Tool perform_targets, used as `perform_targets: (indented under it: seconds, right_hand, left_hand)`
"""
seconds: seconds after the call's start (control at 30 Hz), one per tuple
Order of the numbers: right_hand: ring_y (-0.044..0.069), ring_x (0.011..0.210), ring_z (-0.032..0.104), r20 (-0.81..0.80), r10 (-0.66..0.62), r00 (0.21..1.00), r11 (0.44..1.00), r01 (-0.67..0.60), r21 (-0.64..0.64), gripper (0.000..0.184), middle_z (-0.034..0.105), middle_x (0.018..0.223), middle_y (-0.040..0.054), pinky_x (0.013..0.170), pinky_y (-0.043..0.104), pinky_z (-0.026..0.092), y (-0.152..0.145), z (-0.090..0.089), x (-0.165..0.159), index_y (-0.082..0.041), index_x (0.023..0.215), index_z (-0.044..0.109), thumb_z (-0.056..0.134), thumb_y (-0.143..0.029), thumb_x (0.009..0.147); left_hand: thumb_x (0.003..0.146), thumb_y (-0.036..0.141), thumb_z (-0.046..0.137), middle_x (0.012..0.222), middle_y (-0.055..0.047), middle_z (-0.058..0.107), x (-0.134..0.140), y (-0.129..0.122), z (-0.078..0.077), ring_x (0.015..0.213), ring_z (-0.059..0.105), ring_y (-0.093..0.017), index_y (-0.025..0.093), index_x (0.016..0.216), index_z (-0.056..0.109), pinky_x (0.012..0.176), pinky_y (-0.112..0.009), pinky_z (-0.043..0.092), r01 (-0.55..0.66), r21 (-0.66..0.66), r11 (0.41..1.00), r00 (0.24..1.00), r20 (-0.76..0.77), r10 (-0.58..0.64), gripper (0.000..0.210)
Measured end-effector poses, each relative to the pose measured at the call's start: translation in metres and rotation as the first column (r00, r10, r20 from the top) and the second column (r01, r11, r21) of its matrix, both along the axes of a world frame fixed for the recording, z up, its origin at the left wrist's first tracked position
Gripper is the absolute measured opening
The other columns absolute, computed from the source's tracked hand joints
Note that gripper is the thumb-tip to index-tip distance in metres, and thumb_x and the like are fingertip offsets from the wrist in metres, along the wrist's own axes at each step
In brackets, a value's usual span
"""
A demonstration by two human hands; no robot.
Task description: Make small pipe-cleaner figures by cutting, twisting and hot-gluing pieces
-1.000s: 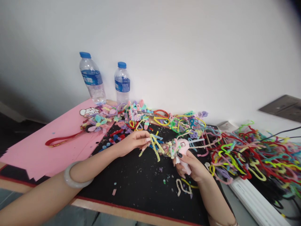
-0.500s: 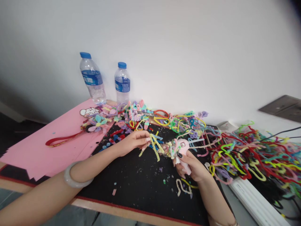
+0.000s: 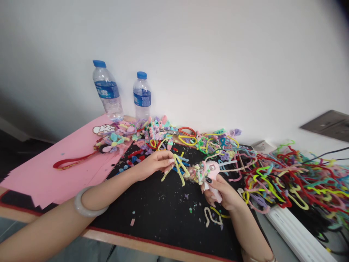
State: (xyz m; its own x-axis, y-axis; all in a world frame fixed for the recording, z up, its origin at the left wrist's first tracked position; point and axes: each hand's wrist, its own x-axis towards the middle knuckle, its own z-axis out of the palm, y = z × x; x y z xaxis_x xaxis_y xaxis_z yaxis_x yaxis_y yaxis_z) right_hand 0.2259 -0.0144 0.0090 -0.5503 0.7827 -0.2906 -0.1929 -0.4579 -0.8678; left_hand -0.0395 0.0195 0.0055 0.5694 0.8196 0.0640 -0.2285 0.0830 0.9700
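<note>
My left hand (image 3: 160,162) pinches a bunch of bent pale yellow pipe cleaners (image 3: 180,168) between thumb and fingers, above the black mat. In my right hand (image 3: 218,189) is a pink hot glue gun (image 3: 213,169), its front end turned left toward the yellow pieces. A pale glue stick (image 3: 228,163) sticks out of its rear. Colourful fuzzy scraps crowd around the gun's front and hide its tip, so I cannot tell whether it touches the yellow pieces. Blue pipe cleaner pieces (image 3: 185,160) lie just behind my left fingers.
Scissors (image 3: 187,135) with red and yellow handles rest on a heap of pipe cleaner shapes. Two water bottles (image 3: 142,97) stand by the wall. Pink sheets (image 3: 73,160) lie left on the black mat (image 3: 152,214). Tangled pipe cleaners (image 3: 286,178) and a white power strip (image 3: 297,233) are right.
</note>
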Motion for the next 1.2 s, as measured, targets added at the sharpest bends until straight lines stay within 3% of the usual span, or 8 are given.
perform_targets:
  seconds: [1.2]
  right_hand:
    - [0.004, 0.033, 0.038, 0.002, 0.009, 1.0, 1.0, -0.009, 0.018, 0.031, 0.051, 0.047, -0.004, 0.031, 0.016, 0.036, -0.0008, 0.0009, 0.0013, -0.014, 0.075, 0.053, 0.07, -0.04, 0.072]
  left_hand:
    - [0.085, 0.032, 0.055, 0.058, 0.004, 0.049, -0.0013, 0.0014, -0.0015, 0.049, 0.042, -0.006, 0.013, 0.08, 0.054, 0.05, -0.021, 0.025, -0.019, -0.051, 0.999, 1.0, 0.008, 0.019, 0.019]
